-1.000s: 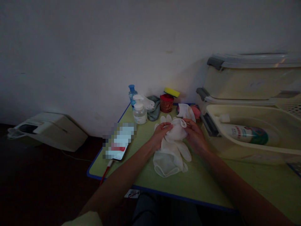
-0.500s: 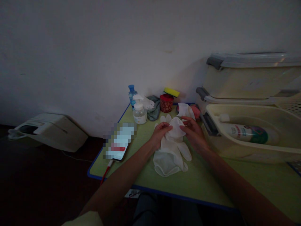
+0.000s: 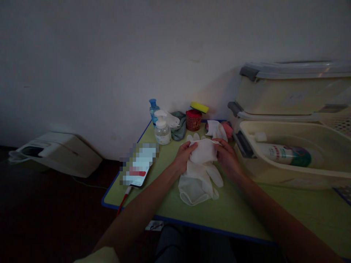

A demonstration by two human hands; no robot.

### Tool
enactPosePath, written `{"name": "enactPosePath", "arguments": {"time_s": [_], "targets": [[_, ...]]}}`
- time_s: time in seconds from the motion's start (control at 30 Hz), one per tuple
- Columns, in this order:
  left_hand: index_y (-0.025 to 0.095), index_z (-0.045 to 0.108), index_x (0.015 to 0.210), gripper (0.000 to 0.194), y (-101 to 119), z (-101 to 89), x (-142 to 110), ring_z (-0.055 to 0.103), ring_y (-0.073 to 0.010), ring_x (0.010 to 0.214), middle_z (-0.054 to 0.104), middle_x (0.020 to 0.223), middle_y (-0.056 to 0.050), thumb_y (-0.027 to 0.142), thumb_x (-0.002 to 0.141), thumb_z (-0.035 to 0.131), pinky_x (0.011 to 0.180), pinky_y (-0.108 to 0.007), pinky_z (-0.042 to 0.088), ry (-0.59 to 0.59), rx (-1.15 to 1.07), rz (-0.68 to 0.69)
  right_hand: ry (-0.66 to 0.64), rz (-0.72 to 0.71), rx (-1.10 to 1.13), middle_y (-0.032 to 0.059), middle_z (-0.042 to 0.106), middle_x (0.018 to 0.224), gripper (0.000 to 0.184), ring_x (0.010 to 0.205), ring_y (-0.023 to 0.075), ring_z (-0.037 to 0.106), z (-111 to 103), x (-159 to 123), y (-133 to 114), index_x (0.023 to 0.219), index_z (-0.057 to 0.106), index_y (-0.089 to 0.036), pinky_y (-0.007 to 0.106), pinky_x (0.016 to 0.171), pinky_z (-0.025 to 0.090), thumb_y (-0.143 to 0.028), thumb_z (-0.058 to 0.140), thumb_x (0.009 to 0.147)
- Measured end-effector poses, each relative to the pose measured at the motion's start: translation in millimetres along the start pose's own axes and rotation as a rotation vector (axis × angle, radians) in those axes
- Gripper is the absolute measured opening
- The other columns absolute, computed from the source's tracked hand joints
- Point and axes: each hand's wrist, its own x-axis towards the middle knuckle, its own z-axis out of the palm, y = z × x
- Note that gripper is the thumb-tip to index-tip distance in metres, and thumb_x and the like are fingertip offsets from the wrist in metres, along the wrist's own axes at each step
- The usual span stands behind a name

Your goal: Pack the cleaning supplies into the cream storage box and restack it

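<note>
The left hand (image 3: 183, 159) and right hand (image 3: 227, 156) both pinch a white piece (image 3: 203, 151), its edge already spread between them. Beneath, nearer the body, a white glove (image 3: 195, 182) lies on the table (image 3: 233, 213), not yet smooth.
</note>
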Motion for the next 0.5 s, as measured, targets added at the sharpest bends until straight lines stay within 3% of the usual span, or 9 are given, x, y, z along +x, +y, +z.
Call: {"name": "enactPosePath", "arguments": {"time_s": [0.23,0.4,0.5], "targets": [[0.013,0.060,0.069,0.031,9,-3.4,1,0.057,-0.0120,0.049,0.064,0.059,-0.001,0.035,0.054,0.077,0.051,-0.023,0.046,0.021,-0.027,-0.009,-0.109,0.026,-0.115,-0.0049,0.055,0.057,0.025,0.050,0.0095,0.047,4,-4,1,0.066,0.053,-0.021,0.023,0.048,0.037,-0.034,0.071,0.056],[0.012,0.065,0.074,0.033,11,-3.8,-1,0.062,-0.0183,0.057,0.067,0.064,-0.006,0.044,0.065,0.065,0.054,-0.028,0.050,-0.074,-0.059,-0.205,-0.128,0.028,-0.105,-0.0068,0.044,0.049,0.034,0.041,0.0071,0.038,4,-6,-2,0.058,0.046,-0.020,0.021,0.039,0.031,-0.045,0.069,0.060],[0.013,0.065,0.073,0.030,11,-4.1,-1,0.062,-0.0183,0.057,0.067,0.065,-0.006,0.040,0.061,0.070,0.054,-0.028,0.050,-0.066,-0.025,-0.149,-0.117,0.004,-0.073,-0.0068,0.043,0.050,0.037,0.042,0.0063,0.037,4,-7,-3,0.057,0.044,-0.020,0.020,0.038,0.029,-0.047,0.069,0.059]]}}
